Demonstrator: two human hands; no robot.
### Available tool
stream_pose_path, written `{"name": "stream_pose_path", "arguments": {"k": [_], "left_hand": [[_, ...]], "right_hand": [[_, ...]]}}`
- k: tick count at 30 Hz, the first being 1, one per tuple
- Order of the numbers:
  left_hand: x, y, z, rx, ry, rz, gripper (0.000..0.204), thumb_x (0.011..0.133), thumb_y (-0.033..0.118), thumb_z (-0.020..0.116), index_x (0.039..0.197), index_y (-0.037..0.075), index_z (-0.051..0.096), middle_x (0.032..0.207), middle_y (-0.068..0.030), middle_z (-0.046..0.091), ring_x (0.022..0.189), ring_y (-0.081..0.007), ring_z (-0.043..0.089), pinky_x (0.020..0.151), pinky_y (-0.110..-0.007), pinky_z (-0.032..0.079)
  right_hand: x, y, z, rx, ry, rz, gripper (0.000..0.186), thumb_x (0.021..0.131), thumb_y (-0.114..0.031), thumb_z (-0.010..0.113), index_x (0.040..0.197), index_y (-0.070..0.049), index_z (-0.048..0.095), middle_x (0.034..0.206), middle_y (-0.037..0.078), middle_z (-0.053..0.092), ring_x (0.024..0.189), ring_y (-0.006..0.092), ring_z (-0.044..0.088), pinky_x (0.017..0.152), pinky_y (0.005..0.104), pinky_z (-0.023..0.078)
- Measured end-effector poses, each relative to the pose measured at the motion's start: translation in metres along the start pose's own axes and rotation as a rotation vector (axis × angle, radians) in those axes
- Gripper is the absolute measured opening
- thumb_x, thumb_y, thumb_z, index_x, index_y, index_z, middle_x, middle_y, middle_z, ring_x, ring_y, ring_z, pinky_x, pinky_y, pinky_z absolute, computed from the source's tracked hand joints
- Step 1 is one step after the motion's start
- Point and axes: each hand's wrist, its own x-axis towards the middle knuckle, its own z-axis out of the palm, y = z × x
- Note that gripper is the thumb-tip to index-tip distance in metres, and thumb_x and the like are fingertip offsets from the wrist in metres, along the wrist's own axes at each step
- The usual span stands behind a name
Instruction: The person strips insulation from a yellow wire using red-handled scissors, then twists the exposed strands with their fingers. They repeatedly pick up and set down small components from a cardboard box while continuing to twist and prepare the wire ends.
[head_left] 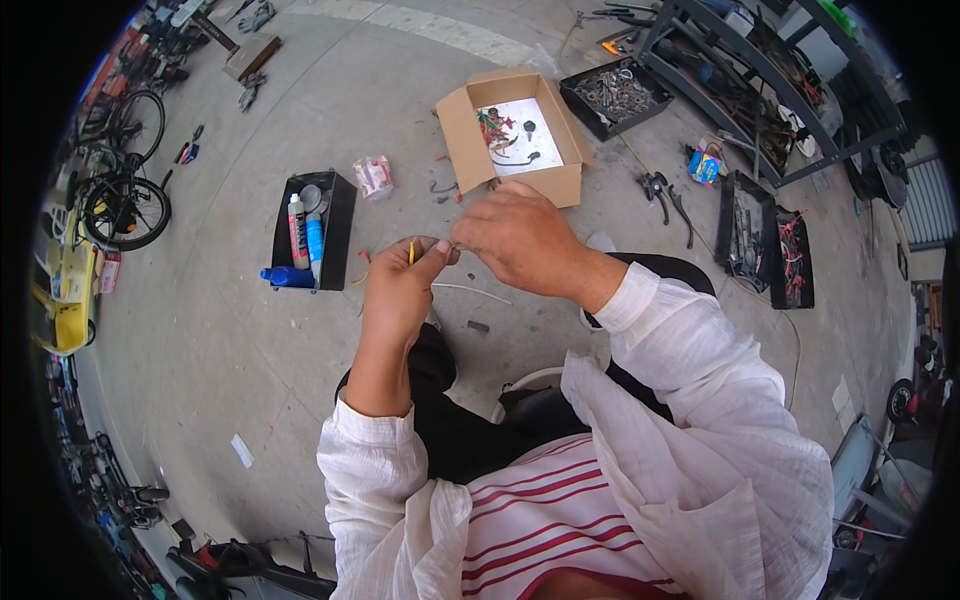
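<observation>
My left hand [405, 280] is closed in a pinch, with a thin yellow wire-like piece [411, 253] sticking up between its fingers. Against its fingertips, my right hand [525, 235] is closed too, its fingers curled down; whatever sits between the two hands is too small and hidden to name. Beneath them a thin white cable [475, 290] curves over the concrete floor. Just beyond my right hand stands an open cardboard box [563, 187] with red and green bits and black parts inside.
At left stands a black bin [338, 225] of bottles and a spray can, beside a small pink packet [373, 177]. Pliers-like tools [668, 203], a tray of metal bits [615, 97] and two black trays [747, 225] lie right. A metal rack [730, 110] stands behind; bicycles [125, 213] line the far left.
</observation>
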Motion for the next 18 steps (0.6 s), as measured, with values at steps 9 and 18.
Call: {"name": "stream_pose_path", "arguments": {"k": [9,18], "left_hand": [[0.012,-0.009,-0.01,-0.509,0.004,-0.181,0.031,0.096,0.026,0.047,0.106,-0.002,0.058,0.081,-0.0009,0.047,0.063,-0.007,0.04,0.055,-0.023,0.035],[0.018,-0.013,-0.007,-0.645,-0.033,-0.137,0.028,0.096,0.011,0.046,0.118,-0.005,0.054,0.081,0.0003,0.051,0.075,-0.0101,0.052,0.076,-0.027,0.05]], "right_hand": [[-0.008,0.055,0.021,0.879,-0.187,1.225,0.016,0.088,-0.005,0.05,0.098,0.005,0.058,0.08,0.008,0.058,0.055,0.011,0.052,0.047,0.0258,0.044],[-0.006,0.12,0.047,0.94,0.086,1.462,0.015,0.091,-0.006,0.045,0.094,0.002,0.057,0.079,0.011,0.06,0.064,0.0164,0.06,0.048,0.0266,0.046]]}}
